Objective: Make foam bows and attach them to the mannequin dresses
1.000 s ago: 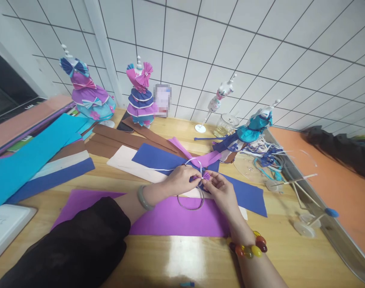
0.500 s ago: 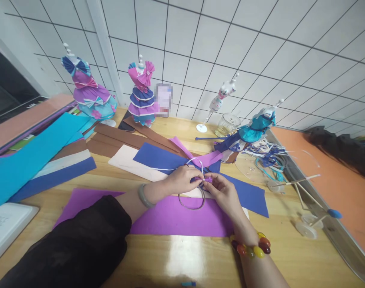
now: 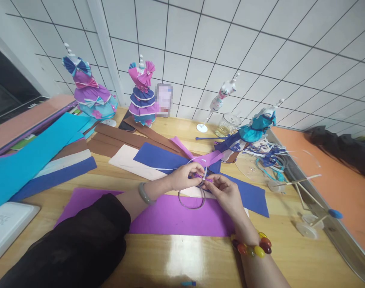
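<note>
Between my two hands is a small purple bow [image 3: 209, 180] of gathered crepe paper, with a narrow white ribbon [image 3: 205, 171] crossing its middle. My left hand [image 3: 188, 176] pinches its left side between thumb and fingers. On the other side, my right hand [image 3: 226, 189] pinches its right end. The ribbon loops up above the bow, and a white strand trails leftward over the blue paper [image 3: 158, 156]. Just below my fingers, a thin ring-like loop [image 3: 192, 207] hangs over the purple paper sheet [image 3: 182, 222]. The bow is partly hidden by my fingertips.
Dressed miniature mannequins [image 3: 142, 96] stand at the back, with a bare mannequin [image 3: 223, 96] beside a glass jar [image 3: 229, 124]. Brown strips [image 3: 119, 138] and turquoise paper [image 3: 41, 148] lie left. Ribbon scraps [image 3: 269, 154] and a blue-tipped stick [image 3: 335, 214] lie right, near the metal table edge.
My left fingers have lifted slightly and spread around the bow, and the white ribbon has shifted toward the right over its middle. My right hand stays nearly in place.
</note>
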The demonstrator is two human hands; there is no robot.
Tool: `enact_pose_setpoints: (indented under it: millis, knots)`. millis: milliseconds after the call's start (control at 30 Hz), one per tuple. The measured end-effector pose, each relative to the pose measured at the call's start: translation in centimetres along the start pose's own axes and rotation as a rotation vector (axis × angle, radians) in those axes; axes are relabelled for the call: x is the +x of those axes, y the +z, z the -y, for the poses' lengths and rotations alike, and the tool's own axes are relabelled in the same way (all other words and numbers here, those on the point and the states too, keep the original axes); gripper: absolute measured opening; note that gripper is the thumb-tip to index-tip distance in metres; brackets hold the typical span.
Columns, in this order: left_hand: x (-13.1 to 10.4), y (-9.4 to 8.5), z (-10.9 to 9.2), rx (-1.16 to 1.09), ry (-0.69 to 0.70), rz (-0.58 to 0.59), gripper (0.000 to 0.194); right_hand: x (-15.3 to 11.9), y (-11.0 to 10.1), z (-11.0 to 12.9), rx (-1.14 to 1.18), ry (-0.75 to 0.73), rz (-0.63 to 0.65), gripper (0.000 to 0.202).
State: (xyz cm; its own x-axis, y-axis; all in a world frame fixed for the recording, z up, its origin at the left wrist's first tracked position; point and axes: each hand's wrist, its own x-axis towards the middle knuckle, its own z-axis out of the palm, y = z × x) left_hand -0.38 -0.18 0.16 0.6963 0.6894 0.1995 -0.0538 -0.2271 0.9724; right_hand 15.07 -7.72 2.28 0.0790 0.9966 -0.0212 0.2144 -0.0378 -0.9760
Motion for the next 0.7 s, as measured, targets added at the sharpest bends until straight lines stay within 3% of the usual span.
enact_pose_setpoints:
  millis: [133,267,433,567,700]
  knots:
    - [0.4,0.1,0.7,-0.302,-0.132,-0.036,0.023,-0.2,0.1,-0.2,-0.033,0.001,0.028,0.019]
    - [0.7,0.0,0.5,-0.367,-0.159,-0.144,0.026,-0.3,0.3,-0.7,-0.051,-0.002,0.041,0.020]
    - [0.6,0.1,-0.1,-0.249,-0.070,-0.242,0.018,-0.1,0.4,-1.0,-0.056,0.023,0.036,0.021]
    - [0.2,0.5,-0.8,-0.019,0.043,-0.323,0.010,0.0,0.4,-0.6,0.033,0.081,0.005,0.023]
    - [-0.5,0.9,-1.7,0.267,0.291,-0.308,0.008,0.2,0.4,-0.4,0.164,0.143,-0.044,0.027]
